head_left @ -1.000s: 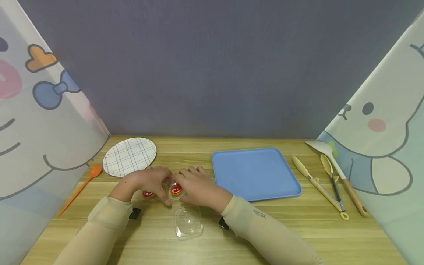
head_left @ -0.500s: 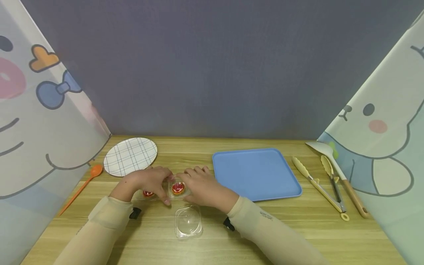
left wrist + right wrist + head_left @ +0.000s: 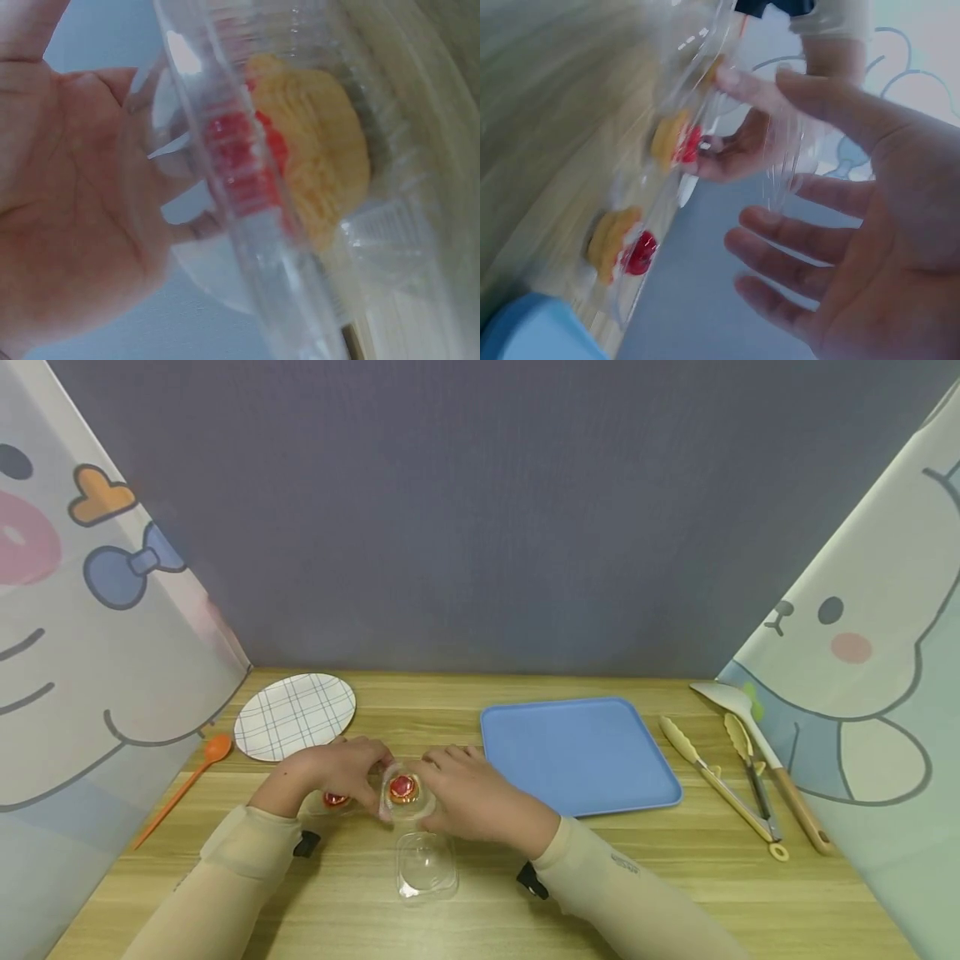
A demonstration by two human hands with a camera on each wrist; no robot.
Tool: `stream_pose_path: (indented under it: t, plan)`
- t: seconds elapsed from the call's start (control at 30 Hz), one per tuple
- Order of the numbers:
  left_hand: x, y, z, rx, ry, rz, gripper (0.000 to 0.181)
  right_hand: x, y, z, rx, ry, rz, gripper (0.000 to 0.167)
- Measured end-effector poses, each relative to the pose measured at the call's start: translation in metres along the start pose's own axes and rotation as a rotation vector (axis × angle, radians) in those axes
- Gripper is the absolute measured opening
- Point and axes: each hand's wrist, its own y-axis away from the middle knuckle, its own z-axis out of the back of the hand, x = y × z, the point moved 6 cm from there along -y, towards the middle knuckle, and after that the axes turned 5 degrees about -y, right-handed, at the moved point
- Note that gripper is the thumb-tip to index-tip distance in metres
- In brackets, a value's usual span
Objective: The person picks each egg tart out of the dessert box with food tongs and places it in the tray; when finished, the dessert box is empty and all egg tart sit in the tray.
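Observation:
My left hand (image 3: 333, 772) holds the left side of a clear plastic container (image 3: 393, 817), its thumb and index finger straddling the edge. Inside sits a small red-topped tart (image 3: 403, 787). A second tart (image 3: 335, 798) shows partly beneath the same hand. The right hand (image 3: 476, 793) is at the container's right side. Between its thumb and fingers, the right wrist view shows a clear lid (image 3: 784, 161), standing apart from the tarts (image 3: 619, 244). The left wrist view has a tart (image 3: 322, 150) behind clear plastic, near the left palm (image 3: 71, 180).
Nearest me lies another clear lid (image 3: 426, 868). A checked oval plate (image 3: 294, 714) and an orange spoon (image 3: 216, 748) are on the left. The blue tray (image 3: 581, 752) is right of centre, with tongs (image 3: 738, 789) and a wooden-handled turner (image 3: 780, 760) farther right.
My right hand has moved a little right and toward me, with the clear lid rising off the tart container. The left hand stays nearly in place.

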Motion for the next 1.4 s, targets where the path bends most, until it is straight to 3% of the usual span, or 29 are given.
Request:
stream_pose_path:
  t: [0.1,0.23,0.37,0.53,0.77,0.93,1.17,1.4]
  plan:
    - [0.0,0.0,-0.001,0.008,-0.018,-0.009,0.073,0.007,0.006,-0.001,0.048,-0.116,0.047,0.075]
    - [-0.001,0.001,-0.001,0.013,-0.01,-0.011,0.07,0.02,0.012,-0.006,0.173,-0.353,0.123,0.075]
    - [-0.002,0.001,-0.001,0.009,-0.021,-0.024,0.063,0.034,0.015,-0.014,0.287,-0.523,0.169,0.074]
    - [0.0,0.001,-0.001,0.015,-0.016,-0.01,0.062,0.042,0.015,-0.028,0.383,-0.642,0.092,0.067]
    - [-0.001,0.002,-0.001,0.022,0.01,0.006,0.07,0.048,0.01,-0.051,0.524,-0.984,-0.026,0.052]
    - [-0.001,0.002,-0.001,0.023,0.019,0.006,0.069,0.053,0.005,-0.059,0.562,-0.997,-0.026,0.056]
    - [0.0,0.0,-0.002,0.028,0.025,0.01,0.068,0.042,0.005,-0.069,0.555,-0.988,-0.165,0.059]
    - [0.001,0.0,-0.001,0.027,0.017,0.012,0.068,0.028,0.011,-0.072,0.567,-1.026,-0.244,0.067]
